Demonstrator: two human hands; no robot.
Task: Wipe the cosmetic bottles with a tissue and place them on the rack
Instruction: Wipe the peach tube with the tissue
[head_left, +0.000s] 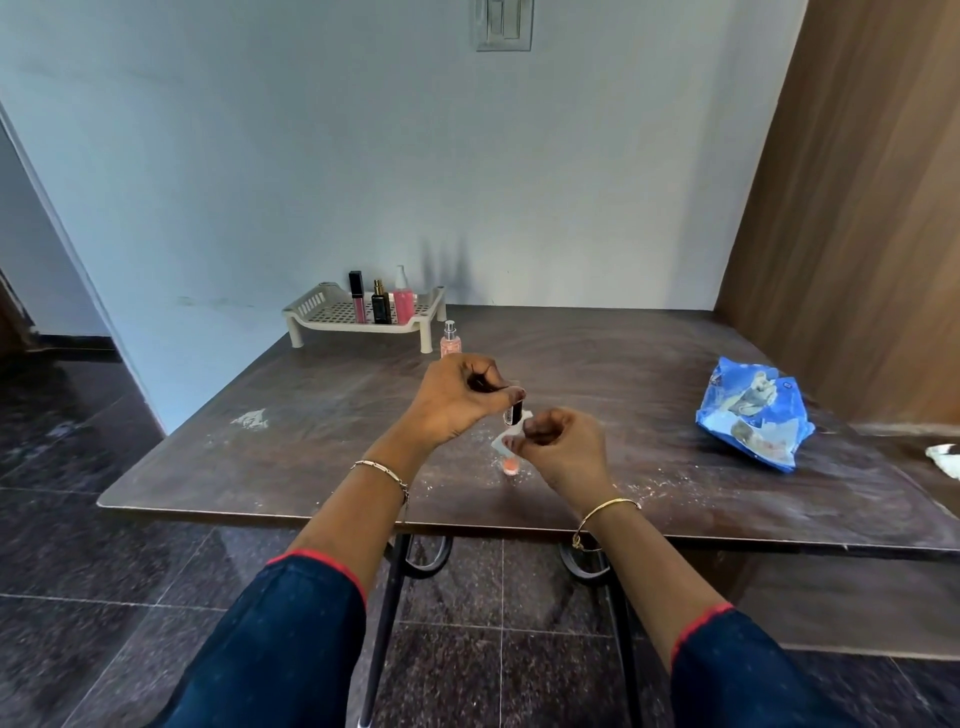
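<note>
Head view: your left hand (456, 401) is pinching the dark bottle (516, 412) by fingertips, right hand (567, 448) gripping tissue (500, 445) below, possibly risking a slip.

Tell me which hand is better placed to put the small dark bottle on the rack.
Left, probably. The left hand grips the dark bottle and is nearer the rack, which stands further back and to the left. The right hand holds the tissue.

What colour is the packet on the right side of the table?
Blue, with white and grey print; the packet shows in the head view.
</note>
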